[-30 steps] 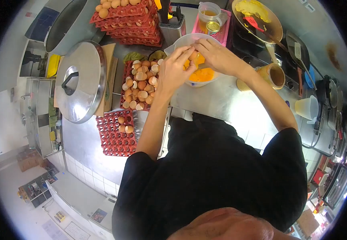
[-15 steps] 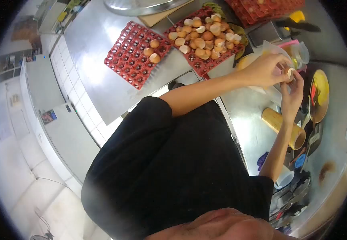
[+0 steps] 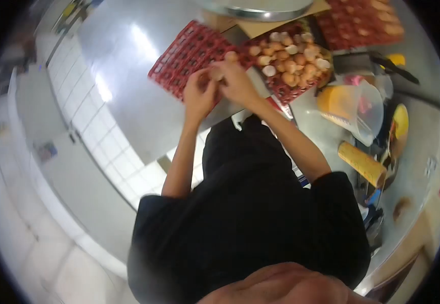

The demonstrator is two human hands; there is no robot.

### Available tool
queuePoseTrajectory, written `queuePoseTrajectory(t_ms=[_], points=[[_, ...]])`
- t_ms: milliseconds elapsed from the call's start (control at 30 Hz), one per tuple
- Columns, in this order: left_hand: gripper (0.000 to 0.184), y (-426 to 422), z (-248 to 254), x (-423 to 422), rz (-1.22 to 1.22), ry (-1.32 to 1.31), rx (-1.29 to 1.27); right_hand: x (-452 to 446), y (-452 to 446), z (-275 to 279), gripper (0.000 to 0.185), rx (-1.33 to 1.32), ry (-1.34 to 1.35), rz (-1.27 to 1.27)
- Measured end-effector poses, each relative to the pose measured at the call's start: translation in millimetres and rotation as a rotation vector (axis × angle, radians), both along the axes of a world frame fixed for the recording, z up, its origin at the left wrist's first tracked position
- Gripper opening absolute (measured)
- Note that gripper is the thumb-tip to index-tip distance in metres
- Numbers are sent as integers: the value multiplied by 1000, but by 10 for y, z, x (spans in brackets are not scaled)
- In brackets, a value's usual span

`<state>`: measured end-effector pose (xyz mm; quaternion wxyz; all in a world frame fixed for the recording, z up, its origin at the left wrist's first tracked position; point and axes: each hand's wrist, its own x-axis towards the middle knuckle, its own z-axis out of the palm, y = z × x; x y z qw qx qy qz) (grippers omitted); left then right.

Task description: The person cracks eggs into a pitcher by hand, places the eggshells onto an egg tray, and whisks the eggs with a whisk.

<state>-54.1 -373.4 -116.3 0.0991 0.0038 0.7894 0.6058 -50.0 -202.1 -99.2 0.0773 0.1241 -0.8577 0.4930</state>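
Note:
Both hands meet over the near right part of a red egg tray (image 3: 179, 58). My left hand (image 3: 198, 95) has its fingers curled, with something brownish at the fingertips that blur hides. My right hand (image 3: 235, 83) is beside it, fingers bent together, and I cannot make out what they hold. One brown egg (image 3: 231, 56) shows in the tray just beyond my right hand. To the right, a heap of cracked eggshells (image 3: 292, 60) covers a second red tray (image 3: 286, 93).
A translucent plastic jug (image 3: 367, 114) and orange-yellow contents (image 3: 333, 101) are at the right. Near them are a yellow cylinder (image 3: 362, 163) and a yellow-topped pan (image 3: 398, 126). More red trays (image 3: 359, 25) and a round metal lid (image 3: 265, 11) lie at the back.
Both hands have swung left from above the jug, where they held an eggshell, to the egg tray. Only one of the tray's three eggs still shows; the hands cover that area.

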Motion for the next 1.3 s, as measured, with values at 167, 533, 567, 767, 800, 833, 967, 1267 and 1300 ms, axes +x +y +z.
queuePoseTrajectory(t_ms=[167, 533, 567, 767, 800, 833, 967, 1267, 1300], points=[[53, -473, -531, -141, -93, 69, -48, -132, 254, 642, 54, 176, 156, -86], [38, 226, 744, 126, 51, 391, -183, -1402, 4044, 2590, 42, 810, -168, -528], [37, 404, 834, 82, 20, 397, -157, -1610, 4250, 2513, 41, 891, -121, -468], [37, 1260, 1056, 37, -75, 387, 1, -2236, 4789, 2268, 40, 1004, -7, -225], [37, 1325, 982, 51, -96, 392, 1, -2279, 4848, 2268, 39, 1006, 13, -196], [37, 1390, 934, 63, -115, 398, 2, -2304, 4892, 2270, 39, 997, 41, -176], [38, 1496, 880, 193, -154, 358, -115, -2341, 4991, 2274, 38, 929, 129, -127], [42, 1581, 956, 206, -245, 277, 2, -1435, 4520, 2629, 43, -506, -102, -78], [43, 1620, 971, 182, -268, 266, 32, -1139, 4368, 2635, 47, -661, -74, -2]])
